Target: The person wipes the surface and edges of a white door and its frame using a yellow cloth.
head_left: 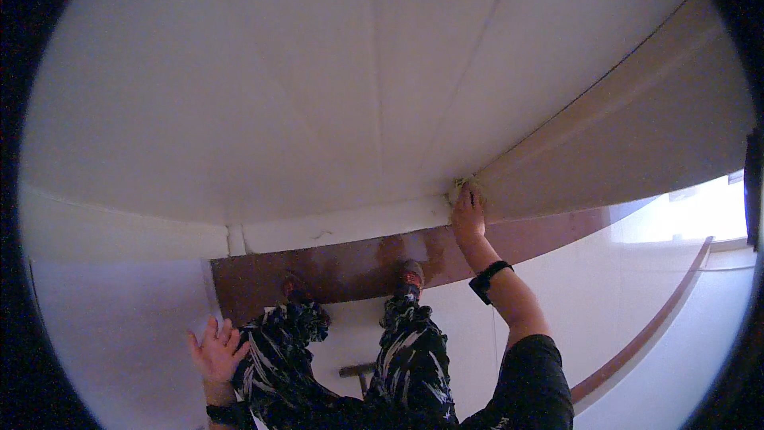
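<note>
My right hand [468, 212] presses a yellowish sponge or crumpled cloth [455, 192] low down, where a white panelled wall [334, 101] meets a tan side wall [621, 125]. The fingers hide most of the thing held. It touches the right end of a white baseboard [352, 222]. A black band circles the right wrist. Beside my left knee, my left hand [216, 349] is raised with its fingers spread and nothing in it.
My shoes [412, 275] stand on a narrow reddish-brown floor strip [352, 263]. A brown rail [644, 334] runs along the lower right. Between my legs shows a T-shaped object [358, 370]. A pale surface [119, 322] lies at left; bright light enters at right.
</note>
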Tool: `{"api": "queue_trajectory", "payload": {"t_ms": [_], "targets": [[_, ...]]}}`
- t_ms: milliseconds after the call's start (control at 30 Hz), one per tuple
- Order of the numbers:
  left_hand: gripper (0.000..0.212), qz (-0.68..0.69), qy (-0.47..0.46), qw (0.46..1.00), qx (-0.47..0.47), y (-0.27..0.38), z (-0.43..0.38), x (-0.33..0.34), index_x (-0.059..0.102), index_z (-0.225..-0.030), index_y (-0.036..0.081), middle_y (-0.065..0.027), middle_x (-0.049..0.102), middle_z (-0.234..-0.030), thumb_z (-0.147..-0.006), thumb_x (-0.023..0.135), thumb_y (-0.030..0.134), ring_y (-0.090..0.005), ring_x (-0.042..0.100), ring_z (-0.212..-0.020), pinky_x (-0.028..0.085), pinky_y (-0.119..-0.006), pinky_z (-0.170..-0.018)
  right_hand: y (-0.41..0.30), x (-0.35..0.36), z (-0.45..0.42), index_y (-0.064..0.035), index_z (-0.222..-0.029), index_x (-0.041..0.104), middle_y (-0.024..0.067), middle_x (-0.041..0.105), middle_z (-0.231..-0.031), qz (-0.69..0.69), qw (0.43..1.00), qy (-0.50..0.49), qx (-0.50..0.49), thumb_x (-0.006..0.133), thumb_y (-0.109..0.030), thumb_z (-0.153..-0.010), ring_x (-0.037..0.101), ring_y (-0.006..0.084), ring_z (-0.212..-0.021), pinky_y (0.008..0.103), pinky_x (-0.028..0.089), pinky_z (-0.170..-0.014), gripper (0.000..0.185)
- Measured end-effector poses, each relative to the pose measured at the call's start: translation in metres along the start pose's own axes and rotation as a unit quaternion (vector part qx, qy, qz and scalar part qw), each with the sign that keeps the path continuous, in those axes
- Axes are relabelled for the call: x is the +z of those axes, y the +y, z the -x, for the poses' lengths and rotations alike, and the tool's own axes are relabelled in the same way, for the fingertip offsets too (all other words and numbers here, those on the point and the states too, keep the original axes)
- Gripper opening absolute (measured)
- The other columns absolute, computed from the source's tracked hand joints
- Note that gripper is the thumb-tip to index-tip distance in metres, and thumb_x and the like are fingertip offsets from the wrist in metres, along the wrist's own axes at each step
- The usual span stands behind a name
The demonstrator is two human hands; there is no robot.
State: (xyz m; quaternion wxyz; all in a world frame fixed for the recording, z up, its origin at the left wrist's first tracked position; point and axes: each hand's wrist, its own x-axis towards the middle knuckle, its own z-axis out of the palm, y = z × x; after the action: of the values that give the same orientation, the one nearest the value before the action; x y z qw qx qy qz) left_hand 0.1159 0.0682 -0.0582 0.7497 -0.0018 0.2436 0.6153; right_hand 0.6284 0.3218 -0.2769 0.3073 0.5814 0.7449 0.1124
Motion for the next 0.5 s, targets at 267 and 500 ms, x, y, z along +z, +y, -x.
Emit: {"api": "queue_trajectory", "payload": {"t_ms": [267,500], "targets": [[0.067,-0.011,0.010,1.000,-0.012,0.002,-0.003,0.015,0.037,-0.134,0.010,-0.0205,0.034,-0.139,-0.089,0.033,0.059,-0.0387,0.033,-0.128,0.018,-0.062,-0.104,-0.062,0.123,-0.071,-0.0069,-0.131,0.046,0.0101,0.034,-0.142,-0.496,0.859,-0.013,0.128,0.042,-0.024,-0.088,0.030,0.0319,-0.130,0.0498,0.011,-0.109,0.046],[0.065,-0.032,0.001,0.999,0.015,-0.002,0.012,0.003,0.035,-0.135,0.008,-0.0209,0.033,-0.140,-0.090,0.034,0.055,-0.0378,0.032,-0.129,0.017,-0.060,-0.105,-0.018,-0.001,-0.030,-0.0074,-0.125,0.053,0.0089,0.045,-0.134,-0.042,0.972,-0.182,-0.142,0.045,-0.026,-0.088,0.033,0.0294,-0.128,0.0516,0.005,-0.109,0.042]]}}
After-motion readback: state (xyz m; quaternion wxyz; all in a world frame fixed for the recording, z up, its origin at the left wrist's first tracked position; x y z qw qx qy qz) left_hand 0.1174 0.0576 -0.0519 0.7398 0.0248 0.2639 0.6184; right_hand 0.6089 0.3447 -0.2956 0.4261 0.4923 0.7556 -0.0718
